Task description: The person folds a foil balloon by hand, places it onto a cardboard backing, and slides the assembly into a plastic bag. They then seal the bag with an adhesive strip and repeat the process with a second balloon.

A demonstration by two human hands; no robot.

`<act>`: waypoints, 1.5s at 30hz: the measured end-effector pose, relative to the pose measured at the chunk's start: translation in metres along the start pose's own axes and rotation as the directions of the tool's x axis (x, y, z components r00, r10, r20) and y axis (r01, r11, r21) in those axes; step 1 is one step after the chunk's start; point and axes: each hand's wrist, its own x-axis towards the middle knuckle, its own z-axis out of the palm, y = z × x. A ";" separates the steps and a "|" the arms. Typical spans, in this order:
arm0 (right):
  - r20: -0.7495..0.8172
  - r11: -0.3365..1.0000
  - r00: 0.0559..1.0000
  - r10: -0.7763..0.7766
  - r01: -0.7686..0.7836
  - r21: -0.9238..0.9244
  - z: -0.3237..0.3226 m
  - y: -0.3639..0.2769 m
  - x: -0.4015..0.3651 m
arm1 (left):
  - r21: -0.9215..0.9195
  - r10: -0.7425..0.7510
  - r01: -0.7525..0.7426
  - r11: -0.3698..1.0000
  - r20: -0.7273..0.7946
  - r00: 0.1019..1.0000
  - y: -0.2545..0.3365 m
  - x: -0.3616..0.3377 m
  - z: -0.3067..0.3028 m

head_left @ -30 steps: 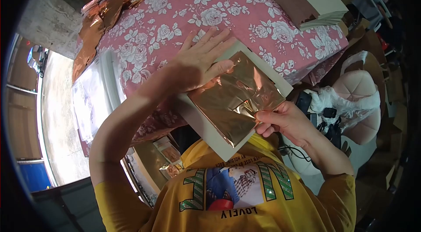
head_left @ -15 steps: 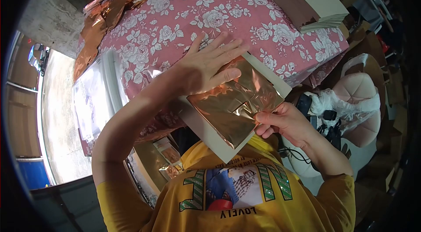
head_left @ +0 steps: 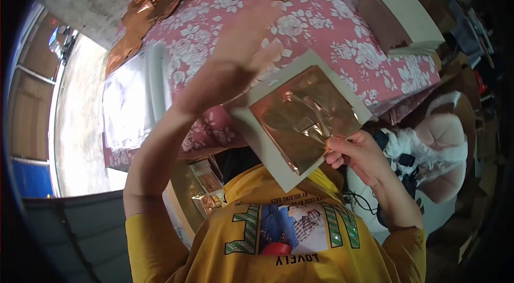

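Copper foil sheet (head_left: pixel 302 117) lies on white card (head_left: pixel 267 146) over the lap. Thin, crinkly, probably tears easily; grip at edges. Right hand (head_left: pixel 356 154) pinches its corner; left hand (head_left: pixel 241 53) spread open, blurred, holding nothing.

Copper foil sheet (head_left: pixel 302 114): shiny, crinkled, w/ creases near its middle. Lies flat on a cream card (head_left: pixel 265 146), approx. square & a bit bigger, so a pale border shows round it. Both tilted corner-up, off the table; lower-right corner pinched by right hand (head_left: pixel 358 157).
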 end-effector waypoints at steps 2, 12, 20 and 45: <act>-0.007 1.000 1.000 -0.020 0.020 0.003 -0.003 0.002 0.000 | -0.105 0.007 -0.034 0.994 -0.255 0.967 -0.017 -0.032 0.003; -0.048 0.987 0.986 -0.158 0.158 -0.009 0.006 0.016 0.003 | -0.968 -0.747 0.249 -0.025 0.184 0.638 0.044 -0.099 0.049; -0.077 0.987 0.986 -0.150 0.153 0.047 0.008 0.017 0.010 | -0.980 -0.767 0.106 -0.170 0.199 0.610 0.071 -0.090 0.068; 0.057 0.982 0.991 -0.121 0.111 0.155 0.026 0.021 0.021 | -0.986 -0.669 0.118 -0.115 0.165 0.725 0.083 -0.145 0.093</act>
